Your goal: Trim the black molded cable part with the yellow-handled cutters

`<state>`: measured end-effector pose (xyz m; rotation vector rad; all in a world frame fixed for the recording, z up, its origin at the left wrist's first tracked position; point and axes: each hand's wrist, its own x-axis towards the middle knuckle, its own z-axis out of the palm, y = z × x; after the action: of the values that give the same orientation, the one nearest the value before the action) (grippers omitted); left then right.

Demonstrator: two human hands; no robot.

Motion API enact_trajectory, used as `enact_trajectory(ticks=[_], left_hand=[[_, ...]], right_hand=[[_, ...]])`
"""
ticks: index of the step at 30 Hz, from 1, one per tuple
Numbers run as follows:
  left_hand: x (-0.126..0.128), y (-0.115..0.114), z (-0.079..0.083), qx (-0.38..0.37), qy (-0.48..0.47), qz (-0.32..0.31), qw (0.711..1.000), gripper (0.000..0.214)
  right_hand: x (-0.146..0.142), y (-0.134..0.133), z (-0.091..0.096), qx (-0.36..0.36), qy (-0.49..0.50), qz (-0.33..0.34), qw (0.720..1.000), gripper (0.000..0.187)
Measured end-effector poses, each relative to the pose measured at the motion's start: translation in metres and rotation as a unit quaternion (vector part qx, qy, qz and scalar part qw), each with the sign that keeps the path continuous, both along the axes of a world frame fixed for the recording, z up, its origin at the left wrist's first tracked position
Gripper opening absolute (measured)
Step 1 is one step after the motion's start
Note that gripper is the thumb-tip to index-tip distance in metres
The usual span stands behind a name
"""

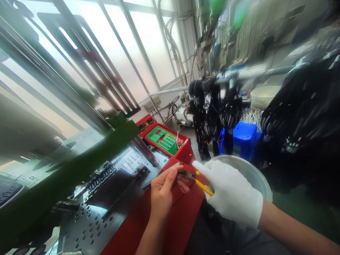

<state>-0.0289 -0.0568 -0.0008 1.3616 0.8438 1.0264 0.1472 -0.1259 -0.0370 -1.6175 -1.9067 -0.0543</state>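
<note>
My right hand (231, 193), in a white glove, grips yellow-handled pliers (198, 179), its forefinger stretched along them. Bare and pinched, my left hand (163, 191) meets the plier jaws; whatever the fingertips hold is too small to make out. Both hands hover over the front edge of a red machine housing (180, 219), beside a perforated metal plate (87, 219) with a dark fixture on it.
A green control panel (163, 139) sits on the red box behind the hands. A round metal basin (252, 173) stands right of my gloved hand. Bundles of black cables (212, 109) hang from a rail, a blue crate (243, 136) below. Green machine frame at left.
</note>
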Motion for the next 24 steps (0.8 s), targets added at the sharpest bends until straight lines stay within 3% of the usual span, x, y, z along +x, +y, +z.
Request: enact_trajectory(ticks=[9, 18, 24], left_hand=[[-0.001, 0.001, 0.0, 0.042, 0.029, -0.007, 0.999, 0.028], [-0.001, 0.002, -0.004, 0.017, -0.007, -0.003, 1.0, 0.028], [-0.002, 0.004, -0.003, 0.032, 0.014, -0.003, 0.999, 0.028]], right_hand=[[0.002, 0.002, 0.003, 0.001, -0.052, -0.011, 0.999, 0.066], [-0.002, 0.001, -0.011, -0.008, 0.049, 0.012, 0.999, 0.064], [-0.003, 0.002, -0.007, -0.01, 0.058, -0.001, 0.998, 0.059]])
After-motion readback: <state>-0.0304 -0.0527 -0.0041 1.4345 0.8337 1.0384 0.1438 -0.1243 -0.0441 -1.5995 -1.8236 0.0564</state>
